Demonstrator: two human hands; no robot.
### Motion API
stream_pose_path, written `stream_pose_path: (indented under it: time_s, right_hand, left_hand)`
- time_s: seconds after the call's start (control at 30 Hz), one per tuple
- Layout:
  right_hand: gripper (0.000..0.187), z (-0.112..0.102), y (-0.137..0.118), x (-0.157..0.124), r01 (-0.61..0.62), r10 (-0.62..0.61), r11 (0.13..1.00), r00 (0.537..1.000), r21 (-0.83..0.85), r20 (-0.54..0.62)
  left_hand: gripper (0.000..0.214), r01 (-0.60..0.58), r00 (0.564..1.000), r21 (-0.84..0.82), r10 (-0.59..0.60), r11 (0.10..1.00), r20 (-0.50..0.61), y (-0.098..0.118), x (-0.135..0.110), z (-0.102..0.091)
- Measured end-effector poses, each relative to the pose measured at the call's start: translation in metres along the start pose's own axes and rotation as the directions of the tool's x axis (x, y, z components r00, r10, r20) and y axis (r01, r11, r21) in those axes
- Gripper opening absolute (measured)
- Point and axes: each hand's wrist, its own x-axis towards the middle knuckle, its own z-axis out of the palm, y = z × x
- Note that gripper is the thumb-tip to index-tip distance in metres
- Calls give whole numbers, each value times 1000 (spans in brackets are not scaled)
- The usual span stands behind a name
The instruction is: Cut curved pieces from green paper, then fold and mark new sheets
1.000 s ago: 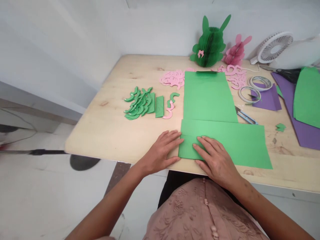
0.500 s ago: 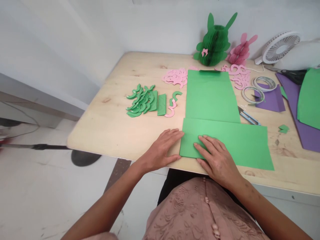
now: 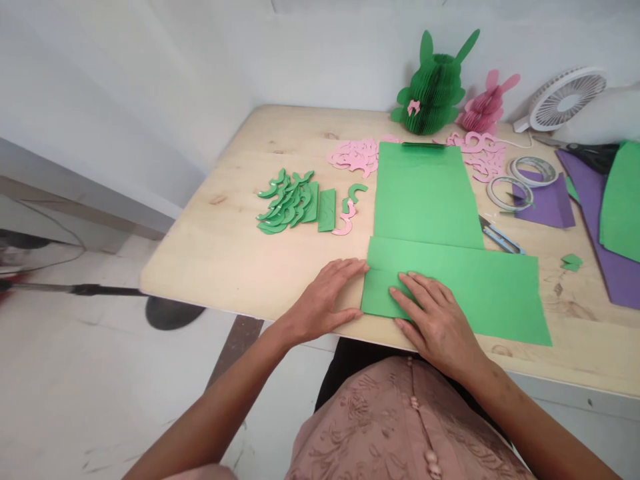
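A wide sheet of green paper lies near the front edge of the table, its left part looking folded over. My right hand rests on it with the fingers stretched out flat. At the sheet's left edge is my left hand, thumb and fingers apart, the fingertips touching that edge. Behind it lies another green sheet with a dark green strip at its far end. To the left are a pile of green curved cutouts, a green rectangle and a pink curved cutout.
A utility knife and tape rolls lie to the right, near purple paper and scissors. Green and pink paper rabbits and a white fan stand at the back. Pink cutouts are behind.
The whole view has shifted slightly, so the table's things appear a little farther right. Both hands keep the same places on the green paper.
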Motion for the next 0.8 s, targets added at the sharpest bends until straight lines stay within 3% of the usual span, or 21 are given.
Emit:
stream_pose_path:
  time_s: [0.5,0.8]
  right_hand:
    - [38,0,0,0,-1,1,1000,1000,0,1]
    - [38,-1,1,1,-7,6,1000,1000,15,14]
  left_hand:
    - [68,14,998,119,-22,993,64,-2,0,1]
    - [64,-60,996,151,49,987,73,0,0,0]
